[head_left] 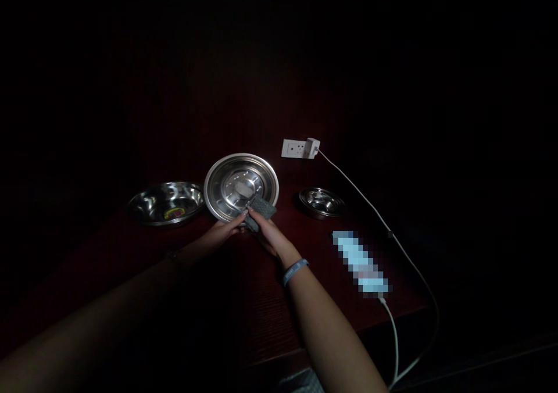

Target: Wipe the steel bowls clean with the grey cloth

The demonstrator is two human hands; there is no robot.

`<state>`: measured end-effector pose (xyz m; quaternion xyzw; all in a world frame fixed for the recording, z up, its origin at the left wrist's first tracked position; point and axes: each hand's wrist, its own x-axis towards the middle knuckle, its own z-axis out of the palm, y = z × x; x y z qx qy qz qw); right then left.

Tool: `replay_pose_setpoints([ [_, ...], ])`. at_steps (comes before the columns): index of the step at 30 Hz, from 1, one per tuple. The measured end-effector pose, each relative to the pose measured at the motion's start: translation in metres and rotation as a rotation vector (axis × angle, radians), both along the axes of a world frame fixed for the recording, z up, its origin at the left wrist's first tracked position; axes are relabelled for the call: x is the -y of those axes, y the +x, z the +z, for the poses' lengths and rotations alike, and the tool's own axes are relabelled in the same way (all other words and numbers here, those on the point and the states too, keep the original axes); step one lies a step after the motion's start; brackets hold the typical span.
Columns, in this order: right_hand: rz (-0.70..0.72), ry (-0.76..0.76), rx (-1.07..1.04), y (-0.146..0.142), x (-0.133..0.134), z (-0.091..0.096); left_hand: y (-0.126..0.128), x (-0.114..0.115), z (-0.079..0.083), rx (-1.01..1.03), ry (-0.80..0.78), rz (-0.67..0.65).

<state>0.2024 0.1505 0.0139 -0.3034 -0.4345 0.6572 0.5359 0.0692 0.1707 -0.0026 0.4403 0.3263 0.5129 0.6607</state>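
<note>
plate (pixel 220 186) tilted, left hand (pixel 229 228) gripping its lower rim, right hand's (pixel 272 236) grip closed on cloth (pixel 264 208) before it.

The single view looks from the person's head, above and behind the left grip (pixel 227 229) and right grip (pixel 271 236), facing forward and down along the forearms (pixel 325 308). The grips sit near mid-picture, well apart from the lens. The slant is steep enough to show the surface (pixel 272 308) from above, its near edge on this side of the grips, yet shallow enough to meet the wall (pixel 244 122) beyond them. The wide field takes in the bowl (pixel 150 205) left of the grips and the socket (pixel 291 149) beyond and to their right.
</note>
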Motion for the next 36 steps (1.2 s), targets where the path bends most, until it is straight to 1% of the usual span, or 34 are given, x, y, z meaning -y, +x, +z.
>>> replay_pose_setpoints([
  [13, 0.016, 0.018, -0.012, -0.0003, 0.0011, 0.0014, -0.0008, -0.0018, -0.0022, -0.020, 0.010, 0.008],
  [18, 0.013, 0.009, -0.014, -0.0003, 0.0025, 0.0026, -0.0014, -0.0014, -0.0016, -0.018, 0.016, -0.014],
  [25, 0.010, 0.018, -0.005, 0.0001, 0.0028, 0.0023, -0.0003, -0.0004, -0.0001, 0.001, 0.016, -0.009],
  [32, 0.028, 0.048, -0.015, -0.0001, 0.0019, 0.0029, -0.0015, -0.0023, -0.0033, -0.008, 0.022, -0.037],
  [36, 0.036, 0.039, -0.018, 0.0007, 0.0019, 0.0023, -0.0026, -0.0040, -0.0049, -0.004, 0.027, -0.042],
])
